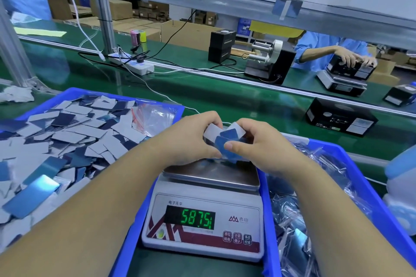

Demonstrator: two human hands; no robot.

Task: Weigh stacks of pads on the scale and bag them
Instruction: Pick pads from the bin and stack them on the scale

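Your left hand [191,136] and right hand [258,141] both grasp the stack of pads [225,139] just above the scale [203,209] platform. The scale sits on the green bench [225,101] between two blue trays [126,252], beside a conveyor line.

Stack of pads [227,141]: mostly covered by left hand [191,139] and right hand [261,141], count unreadable, and can't tell if it touches the scale [209,204] pan. Pan's far edge is hidden behind the hands. Scale display [190,220]: digits look like 587.5, last small character too blurred to read. Button labels below the display are too small to read. Left of the scale, blue bin [74,93] of loose pads is cut off by the left edge. Right of the scale, second bin [337,150] runs off the bottom edge; its bagged contents are a glare-blurred mass.
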